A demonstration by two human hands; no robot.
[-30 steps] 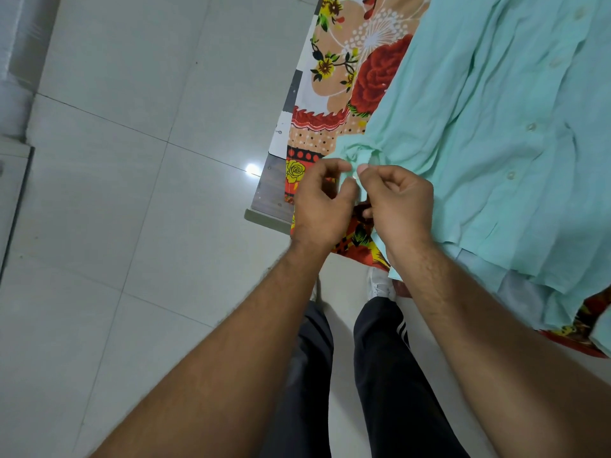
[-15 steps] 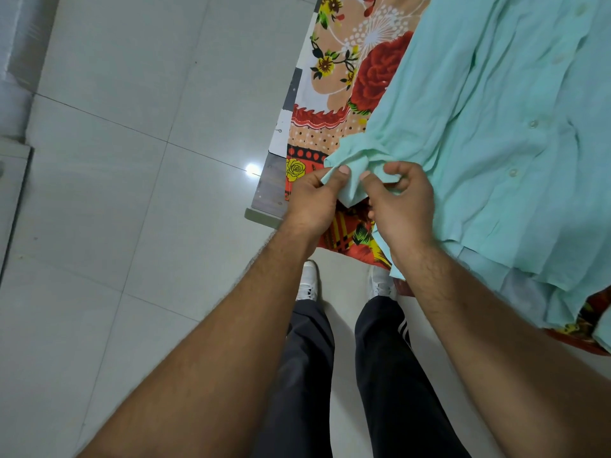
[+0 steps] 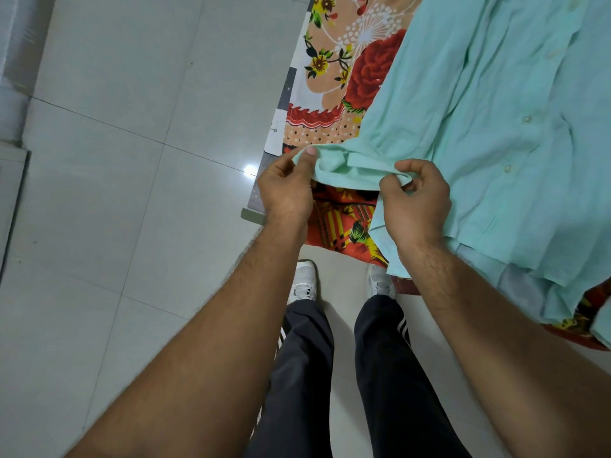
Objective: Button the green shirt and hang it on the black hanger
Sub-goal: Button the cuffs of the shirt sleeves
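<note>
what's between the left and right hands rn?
Head view: a bunched fold of the green shirt spans from the left hand to the right hand; both pinch it.

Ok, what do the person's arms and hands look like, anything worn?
Both are bare. The left hand and right hand carry no glove, and no ring shows; the left forearm and right forearm are hairy, with no sleeve, watch or bracelet in view.

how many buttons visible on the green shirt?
2 plainly: upper button and lower button, on the front strip of the green shirt. Faint spots farther up may be more; folds may hide others.
</note>
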